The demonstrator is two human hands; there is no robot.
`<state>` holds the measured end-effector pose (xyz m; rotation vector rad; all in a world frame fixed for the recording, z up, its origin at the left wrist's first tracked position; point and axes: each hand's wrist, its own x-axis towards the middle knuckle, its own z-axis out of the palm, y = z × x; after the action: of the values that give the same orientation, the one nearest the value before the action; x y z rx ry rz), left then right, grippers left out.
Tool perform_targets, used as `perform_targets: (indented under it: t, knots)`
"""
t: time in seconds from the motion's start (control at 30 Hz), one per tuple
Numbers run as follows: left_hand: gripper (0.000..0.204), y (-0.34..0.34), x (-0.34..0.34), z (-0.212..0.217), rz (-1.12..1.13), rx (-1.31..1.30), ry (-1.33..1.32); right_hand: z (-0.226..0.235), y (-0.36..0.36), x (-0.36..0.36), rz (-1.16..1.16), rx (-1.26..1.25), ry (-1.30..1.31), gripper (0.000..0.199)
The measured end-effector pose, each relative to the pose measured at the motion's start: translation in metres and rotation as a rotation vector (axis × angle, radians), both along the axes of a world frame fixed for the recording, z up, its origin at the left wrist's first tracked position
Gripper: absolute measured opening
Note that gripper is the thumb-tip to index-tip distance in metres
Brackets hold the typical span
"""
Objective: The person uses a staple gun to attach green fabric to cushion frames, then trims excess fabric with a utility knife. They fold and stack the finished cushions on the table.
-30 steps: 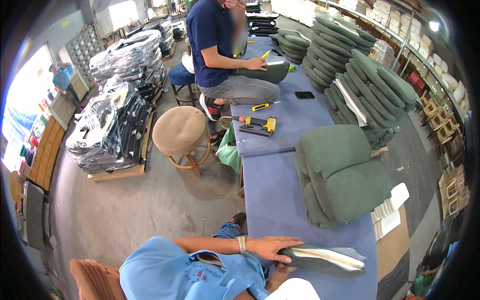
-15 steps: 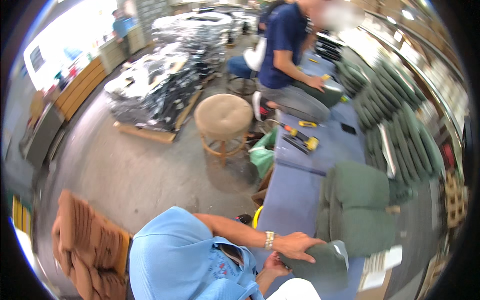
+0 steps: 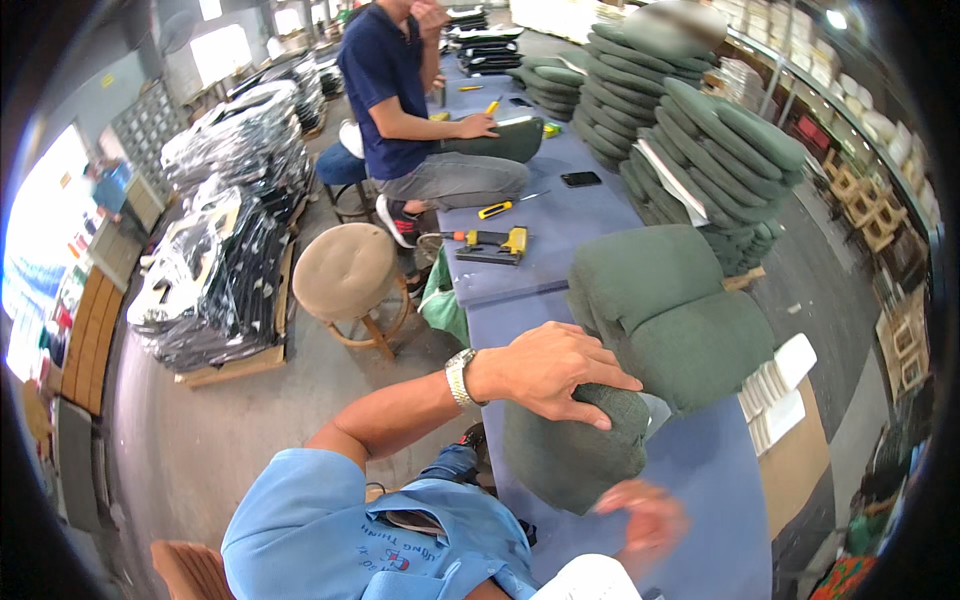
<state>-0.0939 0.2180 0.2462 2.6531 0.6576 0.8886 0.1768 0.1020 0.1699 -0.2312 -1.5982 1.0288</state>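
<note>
My left hand (image 3: 550, 372), with a metal watch on its wrist, grips the upper edge of a dark green seat cushion (image 3: 570, 455). Its fingers reach over the top and the thumb presses on the near face. A strip of pale, translucent material (image 3: 656, 415) shows at the cushion's right edge. My right hand (image 3: 645, 522) is beside the cushion's lower right edge, its fingers smeared by motion. More green cushions (image 3: 690, 345) lie together just beyond on the blue padded table (image 3: 700, 480).
A yellow-black staple gun (image 3: 490, 243), a yellow-handled screwdriver (image 3: 510, 205) and a phone (image 3: 580, 180) lie farther up the table. Stacked green cushions (image 3: 715, 150) stand at right. White pads (image 3: 775, 390) lie on cardboard. A co-worker (image 3: 400, 110) sits far left, near a beige stool (image 3: 345, 265).
The view has swung to the right. My right hand has moved from the cushion's left side to its lower right edge, while my left hand stays on its top. The co-worker's hand is now raised.
</note>
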Motion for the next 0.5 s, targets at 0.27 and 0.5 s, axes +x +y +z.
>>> perform_targets:
  t: [0.27, 0.5]
  knots:
    - [0.039, 0.008, 0.028, -0.028, -0.151, -0.008, -0.314, 0.006, 0.014, -0.019, -0.568, -0.091, -0.352, 0.075]
    - [0.042, 0.009, 0.022, -0.064, 0.096, 0.024, -0.603, -0.013, -0.011, -0.064, -0.671, -0.23, -0.257, 0.106]
